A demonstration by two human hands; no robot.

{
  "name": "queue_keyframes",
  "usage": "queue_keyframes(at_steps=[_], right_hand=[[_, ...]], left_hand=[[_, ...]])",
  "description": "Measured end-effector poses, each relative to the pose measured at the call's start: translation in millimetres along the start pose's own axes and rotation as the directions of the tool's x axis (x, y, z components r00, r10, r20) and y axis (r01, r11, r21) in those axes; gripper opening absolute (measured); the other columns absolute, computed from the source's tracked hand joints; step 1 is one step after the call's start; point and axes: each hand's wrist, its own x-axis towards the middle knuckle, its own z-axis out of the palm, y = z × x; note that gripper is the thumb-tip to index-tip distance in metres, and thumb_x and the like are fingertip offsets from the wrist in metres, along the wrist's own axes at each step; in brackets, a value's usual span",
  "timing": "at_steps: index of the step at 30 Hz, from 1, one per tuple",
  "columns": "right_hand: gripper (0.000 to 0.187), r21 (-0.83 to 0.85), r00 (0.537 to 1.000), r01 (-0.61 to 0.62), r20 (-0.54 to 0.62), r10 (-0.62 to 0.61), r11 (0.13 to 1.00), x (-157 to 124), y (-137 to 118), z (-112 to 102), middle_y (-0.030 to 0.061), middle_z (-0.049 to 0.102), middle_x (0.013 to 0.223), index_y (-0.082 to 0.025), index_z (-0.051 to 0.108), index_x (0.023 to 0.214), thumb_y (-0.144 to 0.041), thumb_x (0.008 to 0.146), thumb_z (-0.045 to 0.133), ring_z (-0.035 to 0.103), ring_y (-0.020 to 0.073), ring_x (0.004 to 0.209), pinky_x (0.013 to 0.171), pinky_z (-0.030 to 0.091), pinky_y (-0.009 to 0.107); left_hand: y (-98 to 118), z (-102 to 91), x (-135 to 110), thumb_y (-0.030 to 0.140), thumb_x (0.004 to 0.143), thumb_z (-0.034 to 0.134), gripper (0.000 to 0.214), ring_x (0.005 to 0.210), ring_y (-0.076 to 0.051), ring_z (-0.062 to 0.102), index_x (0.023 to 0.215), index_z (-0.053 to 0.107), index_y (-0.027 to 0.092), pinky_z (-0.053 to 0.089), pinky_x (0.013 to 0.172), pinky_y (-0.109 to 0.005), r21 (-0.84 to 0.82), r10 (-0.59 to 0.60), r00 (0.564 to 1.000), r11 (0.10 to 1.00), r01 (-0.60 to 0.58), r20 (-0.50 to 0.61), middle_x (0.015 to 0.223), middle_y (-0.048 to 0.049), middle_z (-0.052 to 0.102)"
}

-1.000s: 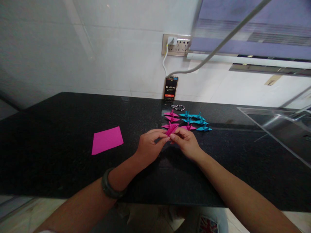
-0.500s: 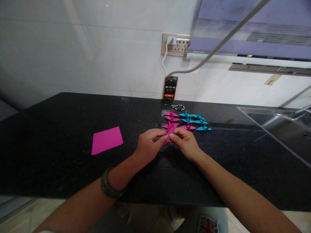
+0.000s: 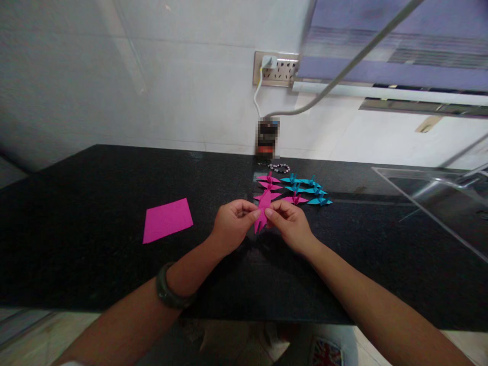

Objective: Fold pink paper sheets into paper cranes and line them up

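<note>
Evidently for steadiness, you pinch folded pink paper (image 3: 263, 218) from both sides | left grip (image 3: 233, 223), right grip (image 3: 292, 222): clamped on it | pink sheet (image 3: 168, 220) lies apart

No words or numbers can be read: the phone (image 3: 268, 134), upright against the far wall (image 3: 190, 91), is blurred into coarse blocks — dark, with an orange-red band (image 3: 265, 149) low down. The one sign made out is a Union Jack pattern (image 3: 326, 353), near, right of centre — on a greyish thing (image 3: 348, 345) below the counter (image 3: 267, 284).
</note>
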Motion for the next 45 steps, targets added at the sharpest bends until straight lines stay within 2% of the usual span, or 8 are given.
queue_keyframes(at_steps=[10, 12, 17, 21, 24, 34, 40, 45], right_hand=[[0.02, -0.043, 0.999, -0.018, -0.046, 0.016, 0.999, 0, 2, 1, -0.0025, 0.051, 0.057, -0.016, 0.056, 0.073, -0.035, 0.072, 0.058, 0.046, 0.0082, 0.048, 0.047, 0.038, 0.021], [0.021, -0.026, 0.999, -0.034, -0.039, 0.033, 0.999, 0, 2, 1, -0.0026, 0.051, 0.057, -0.016, 0.055, 0.073, -0.036, 0.072, 0.058, 0.046, 0.0082, 0.047, 0.047, 0.039, 0.021], [0.023, -0.018, 0.997, -0.063, -0.047, 0.062, 0.998, 0, 2, 1, -0.003, 0.05, 0.056, -0.015, 0.055, 0.072, -0.038, 0.072, 0.058, 0.045, 0.0074, 0.046, 0.045, 0.038, 0.02], [0.023, -0.039, 0.996, -0.077, -0.054, 0.075, 0.996, 0, 1, 1, -0.0031, 0.05, 0.053, -0.014, 0.056, 0.069, -0.037, 0.07, 0.059, 0.044, 0.0069, 0.044, 0.043, 0.037, 0.02], [0.023, -0.057, 0.995, -0.095, -0.031, 0.094, 0.994, 0, -1, 0, -0.0029, 0.051, 0.052, -0.014, 0.056, 0.066, -0.037, 0.07, 0.059, 0.044, 0.0066, 0.043, 0.042, 0.035, 0.019], [0.022, -0.042, 0.983, -0.182, 0.021, 0.183, 0.982, 3, -5, -7, -0.0022, 0.054, 0.05, -0.013, 0.061, 0.063, -0.035, 0.067, 0.063, 0.044, 0.0061, 0.039, 0.04, 0.034, 0.02], [0.023, 0.08, 0.975, -0.212, 0.084, 0.206, 0.974, 1, -6, -5, -0.0026, 0.054, 0.05, -0.014, 0.058, 0.063, -0.036, 0.07, 0.059, 0.047, 0.0065, 0.041, 0.044, 0.038, 0.02], [0.02, -0.065, 0.975, -0.195, 0.095, 0.201, 0.979, -1, -7, -4, -0.0033, 0.052, 0.049, -0.013, 0.058, 0.066, -0.033, 0.07, 0.059, 0.045, 0.0062, 0.041, 0.042, 0.036, 0.019]], left_hand=[[-4, 0.3, -2, 0.022, 0.067, 0.061, 0.012, 0.056, -0.009, 0.052, 0.071, 0.054, 0.013, 0.042, 0.056, -0.021, 0.023, -0.006, 0.998, 1.0, 0.005, 0.069, 0.062, 0.0007, 0.056], [-1, 1.2, -2, 0.021, 0.066, 0.062, 0.014, 0.056, -0.009, 0.053, 0.072, 0.053, 0.013, 0.043, 0.056, -0.022, -0.023, -0.023, 0.998, 0.999, 0.025, 0.054, 0.061, 0.0009, 0.057], [5, 2.3, -2, 0.019, 0.063, 0.066, 0.036, 0.056, -0.011, 0.058, 0.095, 0.05, 0.014, 0.047, 0.061, -0.027, -0.221, -0.134, 0.988, 0.964, 0.147, 0.071, 0.063, 0.0011, 0.061], [5, 2.2, -2, 0.025, 0.063, 0.065, 0.02, 0.058, -0.012, 0.059, 0.075, 0.058, 0.01, 0.047, 0.061, -0.027, -0.201, -0.259, 0.951, 0.936, 0.29, 0.167, 0.065, -0.003, 0.063], [5, 2.2, -3, 0.03, 0.066, 0.062, 0.02, 0.057, -0.01, 0.057, 0.069, 0.06, 0.01, 0.046, 0.057, -0.024, -0.134, -0.325, 0.926, 0.926, 0.353, 0.192, 0.064, -0.0037, 0.062], [3, -0.1, -4, 0.034, 0.062, 0.067, 0.024, 0.054, -0.009, 0.055, 0.067, 0.061, 0.01, 0.044, 0.056, -0.023, -0.103, -0.337, 0.906, 0.923, 0.372, 0.256, 0.062, -0.0035, 0.062], [1, -0.2, -1, 0.028, 0.059, 0.069, 0.021, 0.05, -0.009, 0.053, 0.058, 0.057, 0.011, 0.043, 0.054, -0.023, -0.145, -0.279, 0.948, 0.943, 0.301, 0.156, 0.055, -0.0014, 0.06], [2, -0.2, 0, 0.028, 0.059, 0.068, 0.021, 0.047, -0.008, 0.05, 0.056, 0.057, 0.011, 0.039, 0.049, -0.021, -0.087, -0.212, 0.977, 0.973, 0.213, 0.024, 0.051, -0.0001, 0.057]])
